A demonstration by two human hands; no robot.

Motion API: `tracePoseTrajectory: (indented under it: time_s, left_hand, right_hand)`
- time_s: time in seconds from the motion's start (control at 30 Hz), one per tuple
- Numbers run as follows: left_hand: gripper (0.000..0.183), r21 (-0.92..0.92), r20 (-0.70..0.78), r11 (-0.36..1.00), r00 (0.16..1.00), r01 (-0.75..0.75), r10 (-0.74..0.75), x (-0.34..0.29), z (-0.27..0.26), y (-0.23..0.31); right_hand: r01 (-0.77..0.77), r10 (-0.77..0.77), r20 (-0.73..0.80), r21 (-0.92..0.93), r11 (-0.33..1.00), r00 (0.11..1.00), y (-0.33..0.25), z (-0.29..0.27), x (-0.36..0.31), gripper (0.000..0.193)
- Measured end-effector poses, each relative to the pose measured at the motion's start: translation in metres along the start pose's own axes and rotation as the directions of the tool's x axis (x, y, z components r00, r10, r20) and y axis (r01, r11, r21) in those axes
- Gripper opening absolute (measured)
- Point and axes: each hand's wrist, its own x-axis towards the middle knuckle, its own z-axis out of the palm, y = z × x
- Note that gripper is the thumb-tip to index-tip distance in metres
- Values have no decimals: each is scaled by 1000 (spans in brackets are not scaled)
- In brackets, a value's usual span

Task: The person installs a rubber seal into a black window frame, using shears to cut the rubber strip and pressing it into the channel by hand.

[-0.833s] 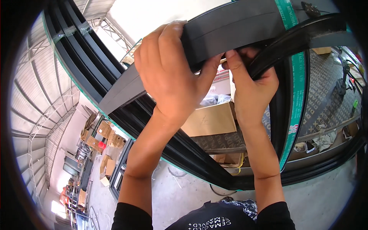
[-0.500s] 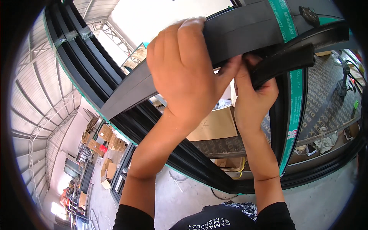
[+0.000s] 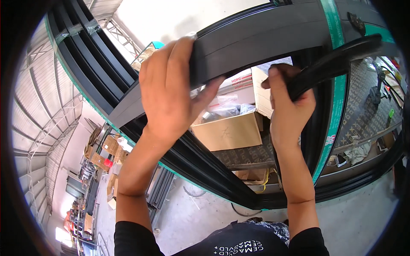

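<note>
A dark grey window or door frame (image 3: 260,38) with green tape along its edges fills the upper middle. My left hand (image 3: 168,91) is closed over its upper bar, fingers across the top and thumb at the lower edge. To the right, just below that bar, my right hand (image 3: 292,106) is closed around a thick black rubber strip (image 3: 320,72). The strip's upper end sticks out toward the upper right, past a green-taped upright. A thin dark length hangs down beside my right wrist. My fingertips partly hide where the strip is gripped.
Through the frame opening shows a cardboard box (image 3: 228,132) with plastic-wrapped items, on a printed board table (image 3: 363,109). Dark ribbed profiles (image 3: 92,47) run along the left. More boxes (image 3: 102,153) and racks line the floor at far left.
My left hand has slid left along the bar, away from my right hand; their thumbs were close together before. My right hand still holds the strip, and the opening between the hands now shows.
</note>
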Motion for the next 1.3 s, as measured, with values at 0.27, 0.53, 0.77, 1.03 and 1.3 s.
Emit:
tracePoseTrajectory:
  time_s: [0.27,0.53,0.77,1.03,1.3]
  left_hand:
    - [73,-31,-66,999,997,45,-47,-23,2,-14]
    - [73,-22,-91,998,994,52,-54,-20,6,-11]
    - [72,-20,-134,999,990,49,-51,-19,11,-10]
    - [67,-19,-185,997,980,71,-73,-19,16,-7]
    - [65,-20,-148,997,986,70,-72,-17,11,-11]
  right_hand:
    - [-59,49,126,79,995,991,13,30,-22,15]
    - [-118,95,144,157,981,985,14,38,-27,16]
    - [24,-38,89,151,988,995,25,44,-21,18]
    - [123,-123,101,15,992,987,30,47,-18,12]
    - [14,-35,112,180,983,993,28,47,-19,12]
